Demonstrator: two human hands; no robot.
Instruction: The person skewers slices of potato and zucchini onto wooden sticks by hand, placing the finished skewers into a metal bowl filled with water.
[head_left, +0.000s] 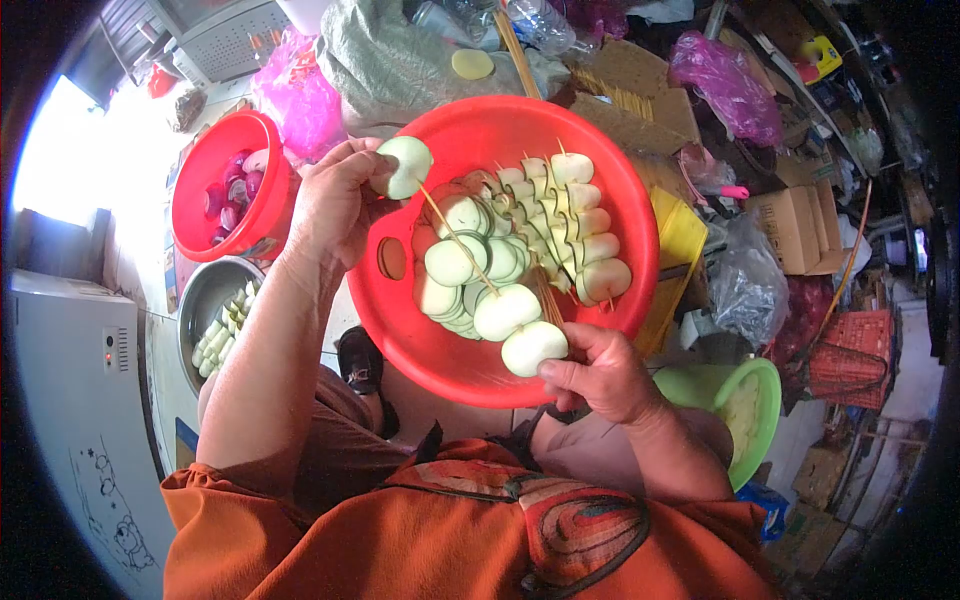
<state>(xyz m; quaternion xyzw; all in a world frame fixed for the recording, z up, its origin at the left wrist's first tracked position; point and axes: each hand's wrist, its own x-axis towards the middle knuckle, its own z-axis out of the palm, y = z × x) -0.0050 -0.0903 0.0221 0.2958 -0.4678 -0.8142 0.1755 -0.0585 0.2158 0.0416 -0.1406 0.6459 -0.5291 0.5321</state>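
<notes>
My left hand (335,200) pinches a round pale green vegetable slice (403,167) at the upper end of a thin wooden skewer (436,209). The skewer slants down to the right, over a red basin (385,340). Its lower end carries a pale slice (506,312) and another, the end slice (535,349), gripped between the thumb and fingers of my right hand (600,372). Loose slices (440,297) are piled in the basin's left side. Several filled skewers (572,225) lie on its right side, beside a bundle of bare sticks (548,300).
A smaller red basin (226,130) with purple vegetables stands at the left, above a grey bowl (190,300) of filled skewers. A green tub (765,390) is at the right. Sacks, plastic bags (727,85) and cardboard (800,225) crowd the far side. A white cabinet (75,370) stands at far left.
</notes>
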